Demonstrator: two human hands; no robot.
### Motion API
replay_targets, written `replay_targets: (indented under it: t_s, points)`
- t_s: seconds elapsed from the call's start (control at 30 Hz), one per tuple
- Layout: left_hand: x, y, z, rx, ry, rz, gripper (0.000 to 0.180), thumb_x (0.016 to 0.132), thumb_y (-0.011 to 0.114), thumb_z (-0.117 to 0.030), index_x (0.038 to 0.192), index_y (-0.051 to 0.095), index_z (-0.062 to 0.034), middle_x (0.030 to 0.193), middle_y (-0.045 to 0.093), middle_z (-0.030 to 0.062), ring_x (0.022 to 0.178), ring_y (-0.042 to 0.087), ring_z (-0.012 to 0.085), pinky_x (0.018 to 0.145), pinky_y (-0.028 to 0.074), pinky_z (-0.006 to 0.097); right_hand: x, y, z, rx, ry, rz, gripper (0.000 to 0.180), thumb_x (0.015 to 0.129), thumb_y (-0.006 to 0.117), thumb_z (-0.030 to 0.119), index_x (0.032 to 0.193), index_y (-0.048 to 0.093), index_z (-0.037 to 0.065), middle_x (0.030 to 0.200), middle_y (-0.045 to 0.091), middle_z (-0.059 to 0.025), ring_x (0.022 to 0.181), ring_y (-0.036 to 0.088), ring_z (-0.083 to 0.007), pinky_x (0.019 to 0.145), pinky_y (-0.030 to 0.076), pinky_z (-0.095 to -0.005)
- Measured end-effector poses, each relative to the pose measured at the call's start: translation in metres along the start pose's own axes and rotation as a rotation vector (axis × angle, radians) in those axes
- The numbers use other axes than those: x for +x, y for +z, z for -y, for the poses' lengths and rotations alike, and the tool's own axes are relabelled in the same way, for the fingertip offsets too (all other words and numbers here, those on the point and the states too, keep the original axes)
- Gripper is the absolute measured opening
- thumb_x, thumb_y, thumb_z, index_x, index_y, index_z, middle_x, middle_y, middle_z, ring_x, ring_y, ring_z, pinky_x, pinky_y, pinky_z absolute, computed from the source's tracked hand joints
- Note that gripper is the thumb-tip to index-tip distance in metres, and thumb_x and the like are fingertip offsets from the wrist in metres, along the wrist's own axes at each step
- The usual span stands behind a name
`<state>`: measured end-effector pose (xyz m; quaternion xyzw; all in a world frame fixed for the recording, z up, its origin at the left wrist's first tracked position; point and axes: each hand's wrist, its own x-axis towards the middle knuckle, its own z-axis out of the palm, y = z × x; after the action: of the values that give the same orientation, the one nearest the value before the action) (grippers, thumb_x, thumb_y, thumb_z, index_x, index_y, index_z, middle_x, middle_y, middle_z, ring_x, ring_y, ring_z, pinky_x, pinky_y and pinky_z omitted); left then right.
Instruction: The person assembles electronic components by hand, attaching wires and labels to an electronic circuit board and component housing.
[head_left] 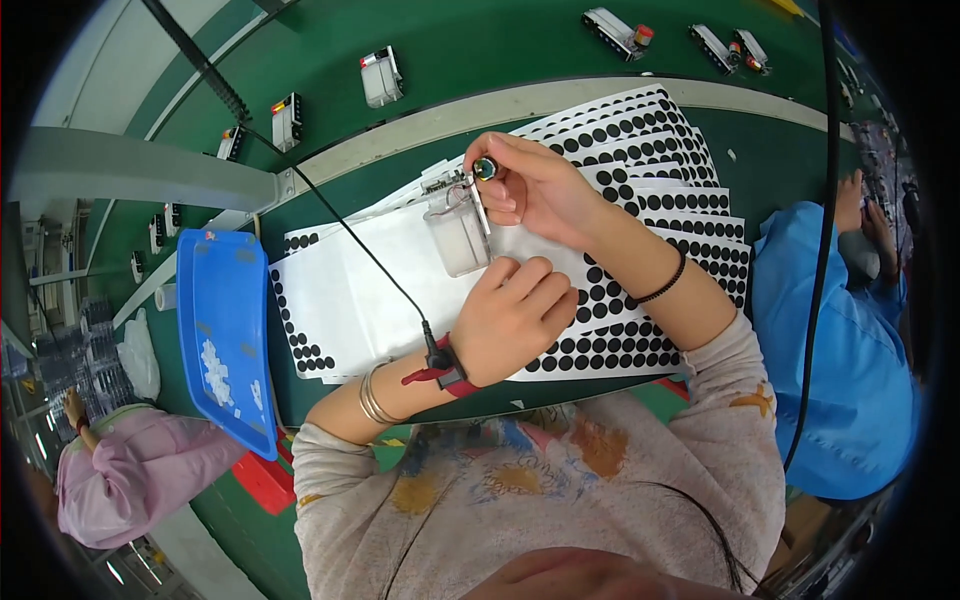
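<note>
Blue tray (222, 290) w/ white scraps (214, 370) on L from where I'm standing, white plastic bag (140, 352) past it. Co-worker in pink (145, 470) far L, co-worker in blue (840, 360) on R. Green surface (500, 45) opp. side.

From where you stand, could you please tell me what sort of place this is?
Probably a factory workshop: similar devices lie along a green surface, a blue tray holds white pieces, and a person in blue is nearby.

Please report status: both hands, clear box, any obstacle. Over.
Right hand gripping dark round part by clear box's upper end. Left hand curled near its lower edge, contact unclear. Box over white sheets; black cable crosses beside it.
</note>
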<state>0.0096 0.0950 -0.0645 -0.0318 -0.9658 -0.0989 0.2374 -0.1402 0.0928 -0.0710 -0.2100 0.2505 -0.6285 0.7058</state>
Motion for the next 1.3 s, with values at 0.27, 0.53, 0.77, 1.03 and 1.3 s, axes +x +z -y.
replay_targets:
  t_s: [0.27, 0.53, 0.77, 1.03, 1.3]
  points:
    - [0.007, 0.009, -0.011, -0.018, -0.145, 0.007, 0.016, 0.060, 0.061, -0.011, 0.076, 0.060, -0.0120, 0.082, 0.053, -0.0027, 0.080, 0.049, 0.0151, 0.064, 0.037, 0.028, 0.001, -0.001, -0.002, 0.011, 0.013, -0.030, 0.027, 0.094, 0.040, 0.028, 0.096, 0.050, 0.002, 0.059, 0.041, -0.0001, 0.052, 0.036, -0.0074, 0.047, 0.029, -0.0223]
    - [0.032, -0.052, 0.025, -0.179, -0.198, -0.103, 0.015, 0.063, 0.063, -0.007, 0.076, 0.056, -0.0085, 0.088, 0.054, 0.0021, 0.086, 0.049, 0.0227, 0.073, 0.040, 0.032, -0.001, 0.002, -0.003, -0.023, -0.001, -0.133, 0.030, 0.093, 0.043, 0.031, 0.090, 0.055, 0.003, 0.061, 0.044, 0.0012, 0.051, 0.037, -0.0084, 0.047, 0.031, -0.0234]
    - [0.027, -0.059, 0.071, -0.242, -0.352, -0.181, 0.015, 0.067, 0.067, -0.005, 0.079, 0.057, -0.0063, 0.083, 0.059, 0.0033, 0.088, 0.051, 0.0256, 0.076, 0.041, 0.035, -0.001, -0.005, -0.003, 0.002, 0.053, 0.023, 0.029, 0.093, 0.042, 0.031, 0.086, 0.053, 0.006, 0.062, 0.042, 0.0021, 0.052, 0.036, -0.0071, 0.046, 0.029, -0.0224]
    - [0.026, -0.060, 0.071, -0.233, -0.404, -0.141, 0.012, 0.067, 0.066, -0.005, 0.075, 0.058, -0.0070, 0.076, 0.059, 0.0035, 0.084, 0.053, 0.0245, 0.071, 0.043, 0.033, -0.003, -0.003, -0.004, -0.021, 0.060, 0.034, 0.027, 0.094, 0.041, 0.029, 0.083, 0.051, 0.006, 0.061, 0.042, 0.0013, 0.052, 0.036, -0.0071, 0.045, 0.028, -0.0222]
    - [0.025, -0.057, 0.070, -0.153, -0.363, -0.206, 0.013, 0.063, 0.069, -0.004, 0.071, 0.059, -0.0071, 0.071, 0.060, 0.0027, 0.082, 0.055, 0.0240, 0.069, 0.044, 0.033, -0.003, -0.002, -0.006, -0.070, 0.065, 0.087, 0.027, 0.093, 0.043, 0.031, 0.089, 0.048, 0.005, 0.062, 0.039, 0.0014, 0.052, 0.034, -0.0058, 0.044, 0.029, -0.0203]
